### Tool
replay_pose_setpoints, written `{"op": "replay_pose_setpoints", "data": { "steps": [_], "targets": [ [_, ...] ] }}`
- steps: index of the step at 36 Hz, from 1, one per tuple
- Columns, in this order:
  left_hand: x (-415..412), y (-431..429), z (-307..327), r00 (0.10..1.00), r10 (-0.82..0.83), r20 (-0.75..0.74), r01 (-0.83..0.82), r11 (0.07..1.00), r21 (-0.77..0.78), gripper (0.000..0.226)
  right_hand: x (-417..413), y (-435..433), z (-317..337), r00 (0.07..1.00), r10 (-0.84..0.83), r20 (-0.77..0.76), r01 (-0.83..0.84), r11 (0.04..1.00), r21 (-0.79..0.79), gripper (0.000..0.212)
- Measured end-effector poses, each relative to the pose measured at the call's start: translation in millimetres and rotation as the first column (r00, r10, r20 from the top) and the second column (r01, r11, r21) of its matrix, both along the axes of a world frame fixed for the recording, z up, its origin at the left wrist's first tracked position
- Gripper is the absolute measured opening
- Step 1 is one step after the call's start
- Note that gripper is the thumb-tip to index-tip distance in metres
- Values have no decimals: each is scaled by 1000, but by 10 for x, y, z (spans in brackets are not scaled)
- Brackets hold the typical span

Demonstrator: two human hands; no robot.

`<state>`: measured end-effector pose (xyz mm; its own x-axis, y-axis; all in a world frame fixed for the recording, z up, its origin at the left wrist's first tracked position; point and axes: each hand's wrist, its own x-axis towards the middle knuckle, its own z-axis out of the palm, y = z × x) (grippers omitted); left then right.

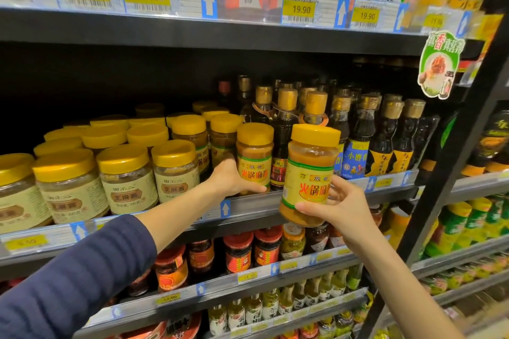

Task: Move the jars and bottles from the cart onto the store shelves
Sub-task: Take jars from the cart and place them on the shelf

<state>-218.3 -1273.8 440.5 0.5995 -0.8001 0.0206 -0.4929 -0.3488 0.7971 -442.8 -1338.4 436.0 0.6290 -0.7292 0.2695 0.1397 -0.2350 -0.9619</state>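
Note:
My left hand (231,177) grips the base of a yellow-lidded sesame paste jar (254,157) that stands at the front edge of the middle shelf (248,205). A second jar of the same kind (309,173) is held in the air by my right hand (337,205), in front of the shelf edge and just right of the first jar. The held jar is upright and tilts slightly. The cart is out of view.
Left of the jars stand several yellow-lidded jars (124,176) with pale labels. Dark sauce bottles (382,135) fill the shelf to the right. Red-lidded jars (238,252) sit on the shelf below. A black upright post (451,181) stands at the right.

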Motion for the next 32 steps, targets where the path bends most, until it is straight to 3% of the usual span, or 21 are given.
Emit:
{"op": "replay_pose_setpoints", "data": {
  "steps": [4, 11, 16, 21, 27, 32],
  "targets": [
    [-22, 55, 139, 1000, -1, -10, 1, 1000, -20, 77, 39, 30, 25, 1000, 1, 3, -1, 1000, -10, 50],
    [-35, 335, 521, 999, -35, -8, 34, 993, -112, 90, 170, 139, 114, 999, 29, 24, -29, 999, -24, 48],
    [-73, 703, 880, 978, -207, 9, 205, 961, -184, 83, 323, 243, 170, 999, 42, 32, -40, 998, -58, 52],
    [-64, 888, 1094, 958, -272, 93, 287, 930, -231, 102, 492, 365, 174, 996, 85, 21, -84, 994, -76, 54],
    [-32, 937, 1294, 897, -355, 263, 362, 932, 20, 100, 649, 532, 110, 992, 124, 17, -122, 988, -98, 52],
    [-21, 971, 1366, 815, -419, 401, 383, 908, 169, 65, 715, 654, 95, 990, 140, 1, -139, 983, -116, 57]
  ]
}}
